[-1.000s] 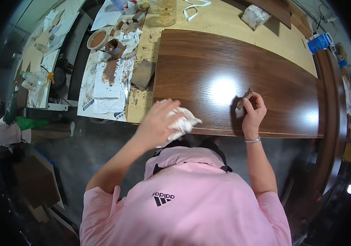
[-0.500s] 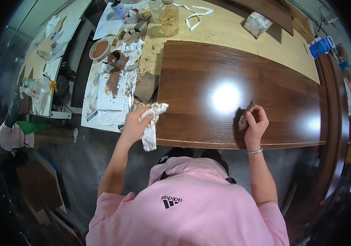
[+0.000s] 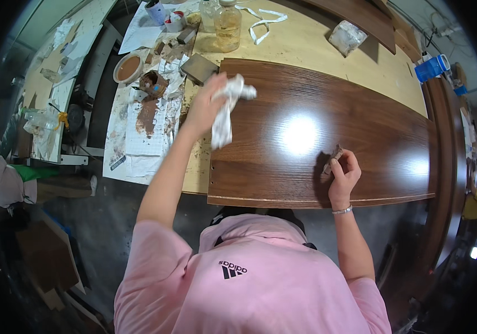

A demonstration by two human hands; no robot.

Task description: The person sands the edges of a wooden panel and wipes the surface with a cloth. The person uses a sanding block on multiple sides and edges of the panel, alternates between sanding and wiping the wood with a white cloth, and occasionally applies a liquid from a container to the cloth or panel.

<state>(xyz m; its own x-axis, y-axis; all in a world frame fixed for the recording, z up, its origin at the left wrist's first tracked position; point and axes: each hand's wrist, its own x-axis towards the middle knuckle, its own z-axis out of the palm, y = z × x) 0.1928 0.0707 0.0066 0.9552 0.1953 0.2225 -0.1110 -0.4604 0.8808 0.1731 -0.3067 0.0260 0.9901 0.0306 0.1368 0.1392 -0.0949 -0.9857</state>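
Observation:
A glossy dark brown wood-grain board (image 3: 283, 178) lies on the workbench in front of me. My left hand (image 3: 204, 108) is over its left edge, closed on a crumpled white cloth (image 3: 223, 125) that hangs down from the fingers. Just beyond that hand sits a greyish-brown block (image 3: 198, 69), by the board's far left corner. Over the right part of the board, my right hand (image 3: 345, 179) pinches a small, crumpled brown-stained scrap (image 3: 332, 160) between thumb and fingers. Whether the scrap is cloth or paper I cannot tell.
Left of the board, stained white paper (image 3: 146, 142) bears a round tub of brown paste (image 3: 128, 69) and a smeared brown cup (image 3: 153, 83). Farther back stand a glass jar (image 3: 228, 28), a white strap (image 3: 262, 29) and a plastic-wrapped lump (image 3: 347, 38). A blue bottle (image 3: 432, 68) is at right.
My left hand has moved away from me with the white cloth, up along the board's left edge. The block has shifted farther back. My right hand stays nearly in place.

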